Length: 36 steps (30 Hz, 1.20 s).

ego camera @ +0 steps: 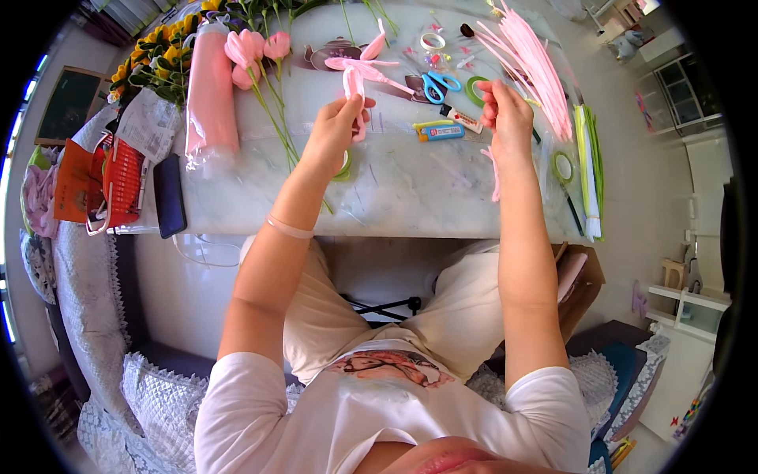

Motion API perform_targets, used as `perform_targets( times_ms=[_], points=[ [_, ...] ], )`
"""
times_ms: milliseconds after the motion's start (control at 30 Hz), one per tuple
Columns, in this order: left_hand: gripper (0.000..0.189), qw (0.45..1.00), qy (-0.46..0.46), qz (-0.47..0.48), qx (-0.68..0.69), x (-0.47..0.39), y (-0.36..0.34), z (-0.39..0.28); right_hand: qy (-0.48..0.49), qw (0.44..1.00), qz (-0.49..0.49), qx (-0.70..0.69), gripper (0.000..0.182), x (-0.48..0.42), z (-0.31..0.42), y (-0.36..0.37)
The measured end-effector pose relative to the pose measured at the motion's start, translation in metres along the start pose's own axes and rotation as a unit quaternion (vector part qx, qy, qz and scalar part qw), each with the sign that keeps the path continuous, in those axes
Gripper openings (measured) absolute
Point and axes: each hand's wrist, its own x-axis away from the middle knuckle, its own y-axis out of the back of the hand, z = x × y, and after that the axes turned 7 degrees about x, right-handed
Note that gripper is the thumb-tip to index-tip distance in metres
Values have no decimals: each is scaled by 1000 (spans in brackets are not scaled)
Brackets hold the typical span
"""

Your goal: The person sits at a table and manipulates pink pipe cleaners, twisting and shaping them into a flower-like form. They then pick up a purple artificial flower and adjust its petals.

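Observation:
My left hand (pixel 336 125) pinches a looped pink chenille stem (pixel 354 78) between thumb and fingers, its lower end hanging below the hand. Just beyond it lie pink chenille petal pieces (pixel 373 71) on the table. My right hand (pixel 508 115) is raised over the table's right part, fingers curled in towards the thumb; whether something thin sits between them is hidden. Close to it are a roll of green floral tape (pixel 475 92), a small glue tube (pixel 465 119) and blue-handled scissors (pixel 437 86). Short pink stems (pixel 495 178) lie beside the right wrist. Another green tape roll (pixel 344 168) is partly covered by my left wrist.
Pink chenille tulips (pixel 246 50) and a wrapped pink bundle (pixel 212 95) lie left, near yellow flowers (pixel 172 53). A phone (pixel 170 195) and red basket (pixel 123 178) are at the left edge. Loose pink stems (pixel 536 71), green stems (pixel 589 172) and a lighter (pixel 441 133) lie right.

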Motion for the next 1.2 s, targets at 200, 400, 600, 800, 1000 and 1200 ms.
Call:
perform_targets(
  times_ms=[200, 400, 600, 800, 1000, 1200],
  points=[
    [75, 988, -91, -92, -80, -11, 7, 14, 146, 980, -77, 108, 20, -18, 18, 25],
    [70, 983, -165, -72, -21, -3, 8, 0, 255, 893, -103, 357, 24, -15, 11, 35],
    [47, 953, -209, -162, -150, 0, 40, -35, 410, 742, 141, 511, 43, 47, -29, -55],
    [33, 934, -227, -110, -254, -1, 64, -35, 462, 680, 187, 537, 28, 37, -61, -119],
    [42, 805, -188, -15, -562, 8, 45, -27, 427, 682, 52, 591, 22, -11, -60, -90],
    [39, 798, -193, -30, -570, -20, 49, 0, 185, 715, -72, 670, 18, -37, -12, 44]
  ],
)
